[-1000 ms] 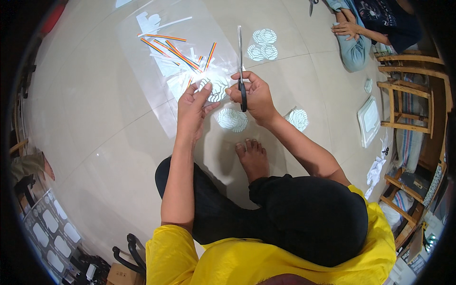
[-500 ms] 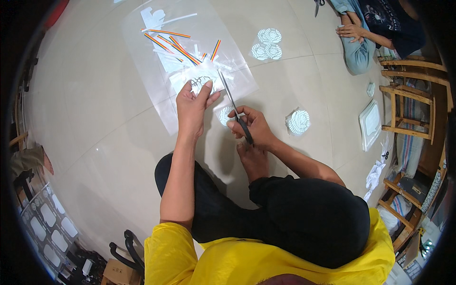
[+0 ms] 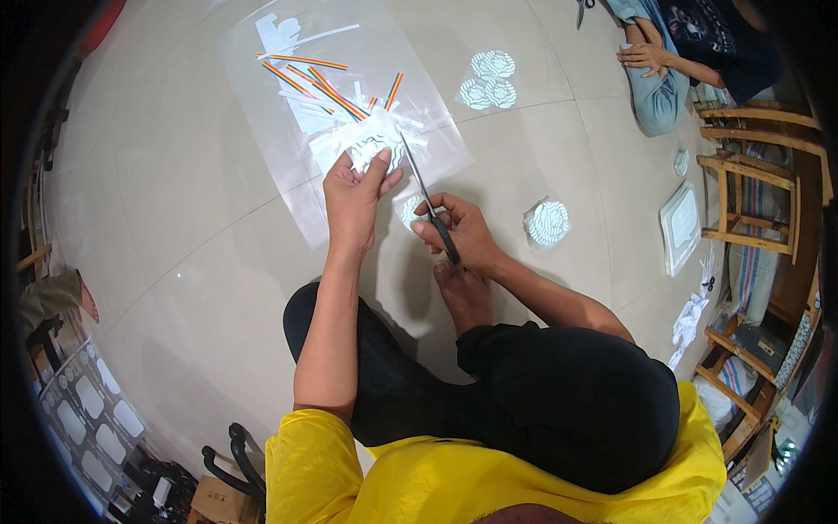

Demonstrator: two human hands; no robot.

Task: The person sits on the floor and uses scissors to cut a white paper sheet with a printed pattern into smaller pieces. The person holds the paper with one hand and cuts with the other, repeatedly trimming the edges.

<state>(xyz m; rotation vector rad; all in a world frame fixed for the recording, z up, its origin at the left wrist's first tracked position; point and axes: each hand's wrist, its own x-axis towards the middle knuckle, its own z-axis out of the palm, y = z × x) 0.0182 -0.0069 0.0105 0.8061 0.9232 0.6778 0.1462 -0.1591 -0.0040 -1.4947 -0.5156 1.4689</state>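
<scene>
Left hand (image 3: 351, 194) pinches white patterned paper cutout (image 3: 371, 144) over clear plastic sheet (image 3: 262, 105) on tiled floor (image 3: 175, 262). Right hand (image 3: 461, 231) grips black-handled scissors (image 3: 428, 203), blades at cutout edge. Striped paper strips (image 3: 314, 77) scattered behind. Three round cutouts (image 3: 489, 80) grouped beyond; one round cutout (image 3: 548, 224) right. Another person's hand (image 3: 642, 57) far right, wooden chair (image 3: 751, 196) near.

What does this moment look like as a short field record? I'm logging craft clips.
left hand: holds a white patterned paper piece
right hand: holds black-handled scissors, blades at the paper
under the work: clear plastic sheet with striped paper strips
floor: pale tiles, cut paper rounds to the right
far right: another person seated, wooden chair
</scene>
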